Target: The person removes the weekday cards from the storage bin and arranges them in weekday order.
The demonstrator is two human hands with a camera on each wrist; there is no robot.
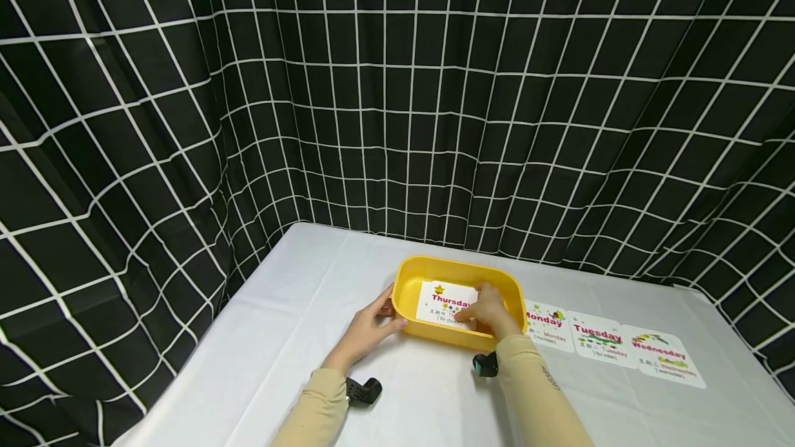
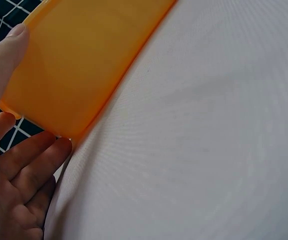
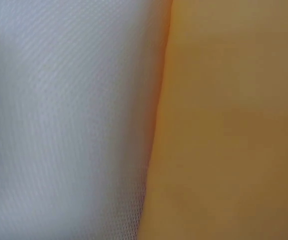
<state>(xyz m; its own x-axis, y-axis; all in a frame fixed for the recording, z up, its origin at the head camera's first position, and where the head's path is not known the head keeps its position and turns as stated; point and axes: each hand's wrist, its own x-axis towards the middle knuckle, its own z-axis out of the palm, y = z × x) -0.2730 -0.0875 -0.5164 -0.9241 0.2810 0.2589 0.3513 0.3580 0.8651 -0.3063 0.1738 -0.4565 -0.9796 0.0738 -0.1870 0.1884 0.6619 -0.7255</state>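
One likely lightweight, best held by its edges

Your left hand (image 1: 366,326) grips the yellow tray (image 1: 435,332). Inside, the Thursday card (image 1: 442,300) looks stiffish, perhaps slick. Your right hand (image 1: 491,310) touches it; whether pinching, I can't tell.

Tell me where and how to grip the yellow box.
The yellow box is probably best gripped by its left end, coming from the left: the raised wall and rounded corner suit wrapping, and the left hand is there. The Monday card lies close by the right end.
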